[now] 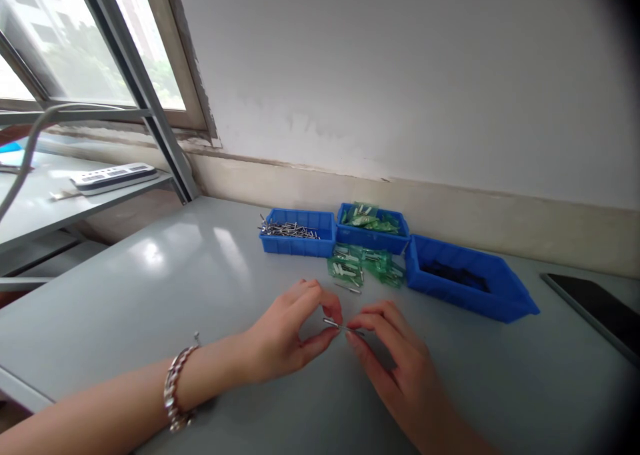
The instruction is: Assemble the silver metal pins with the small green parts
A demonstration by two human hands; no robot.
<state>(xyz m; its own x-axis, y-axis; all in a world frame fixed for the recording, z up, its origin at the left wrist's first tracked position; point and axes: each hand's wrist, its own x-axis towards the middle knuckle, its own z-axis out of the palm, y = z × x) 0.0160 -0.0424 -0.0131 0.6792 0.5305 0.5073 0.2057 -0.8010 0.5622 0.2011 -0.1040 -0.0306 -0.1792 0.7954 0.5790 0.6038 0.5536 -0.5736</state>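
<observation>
Item in hand: one thin metal pin [336, 324], silvery, slim, lying level above the worktop [150, 275], mid-way along and nearer its front edge. Left hand [285, 338] pinches one end between thumb and fingertips; right hand [395, 358] pinches the other end likewise.

Progress, judged: early. Pin bin [295, 231] at the back edge is still well stocked. Green packets [363, 265] lie loose before the packet bin [373, 227]. Third bin [465, 281] holds dark pieces, kind unclear.

Blue bins [298, 243] on my grey worktop [150, 288] — green packets [365, 265] between them; silver pin [336, 324], silver bracelet [176, 388].
</observation>
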